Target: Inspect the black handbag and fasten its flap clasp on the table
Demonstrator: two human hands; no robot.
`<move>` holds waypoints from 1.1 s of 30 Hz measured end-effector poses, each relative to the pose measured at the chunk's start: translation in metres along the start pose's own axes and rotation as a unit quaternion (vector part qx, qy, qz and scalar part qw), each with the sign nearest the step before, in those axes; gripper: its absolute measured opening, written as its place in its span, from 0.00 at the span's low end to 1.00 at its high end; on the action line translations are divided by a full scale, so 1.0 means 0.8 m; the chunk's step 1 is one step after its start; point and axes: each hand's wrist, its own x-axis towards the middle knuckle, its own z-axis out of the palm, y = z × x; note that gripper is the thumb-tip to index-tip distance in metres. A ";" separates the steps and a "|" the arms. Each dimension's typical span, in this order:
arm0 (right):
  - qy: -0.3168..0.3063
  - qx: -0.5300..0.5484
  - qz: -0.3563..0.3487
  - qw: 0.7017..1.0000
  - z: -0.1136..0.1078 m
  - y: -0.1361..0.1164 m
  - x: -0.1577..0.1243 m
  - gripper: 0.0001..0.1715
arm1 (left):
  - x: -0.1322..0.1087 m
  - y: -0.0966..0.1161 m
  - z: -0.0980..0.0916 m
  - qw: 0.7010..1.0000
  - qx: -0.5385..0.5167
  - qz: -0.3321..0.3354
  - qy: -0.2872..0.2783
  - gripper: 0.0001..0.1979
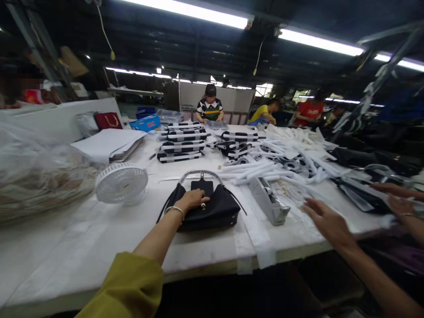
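Note:
A black handbag [218,210] with a plastic-wrapped looped handle sits upright on the white table in front of me. My left hand [190,201], with a bangle on the wrist, rests on its upper front. The fingers are bent around the bag's flap tab and clasp. My right hand [326,221] reaches over the table on the right, holding nothing, with fingers stretched out and apart. Nearest to it are a grey tape dispenser [270,203] and small clear packets [291,196] on the tabletop.
At left stand a white fan [122,183], a sheet stack [109,143] and a large plastic bag [43,172]. Wrapped black-and-white bundles [183,145] and white padded strips [265,170] lie behind. A co-worker's hands [400,201] work at right; another person [210,106] sits opposite.

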 end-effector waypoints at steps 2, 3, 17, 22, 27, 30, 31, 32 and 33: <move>-0.042 0.005 -0.045 0.998 0.072 -0.056 -0.006 0.23 | -0.001 0.003 -0.001 1.000 0.006 0.003 -0.011 0.22; -0.075 0.023 -0.110 0.991 0.103 -0.092 -0.006 0.22 | -0.002 0.005 -0.003 1.000 0.008 0.006 -0.019 0.22; -0.332 -0.018 -0.222 0.917 0.251 -0.199 -0.024 0.19 | -0.130 -0.002 0.003 0.998 0.013 0.022 0.053 0.20; -0.353 0.028 -0.147 0.924 0.256 -0.201 -0.018 0.14 | -0.122 0.007 0.011 0.997 -0.001 0.024 0.072 0.14; -0.363 0.075 -0.050 0.928 0.266 -0.180 -0.023 0.13 | -0.109 0.028 -0.004 0.995 -0.013 0.029 0.093 0.05; -0.357 0.090 -0.032 0.929 0.267 -0.176 -0.028 0.12 | -0.108 0.036 -0.003 0.995 -0.006 0.029 0.098 0.04; -0.356 0.093 -0.029 0.930 0.267 -0.176 -0.029 0.12 | -0.109 0.037 -0.001 0.995 -0.002 0.028 0.099 0.04; -0.354 0.094 -0.027 0.930 0.267 -0.177 -0.029 0.12 | -0.109 0.038 0.000 0.995 0.003 0.028 0.099 0.04; -0.353 0.095 -0.026 0.930 0.267 -0.177 -0.029 0.11 | -0.110 0.039 0.000 0.995 0.009 0.027 0.099 0.04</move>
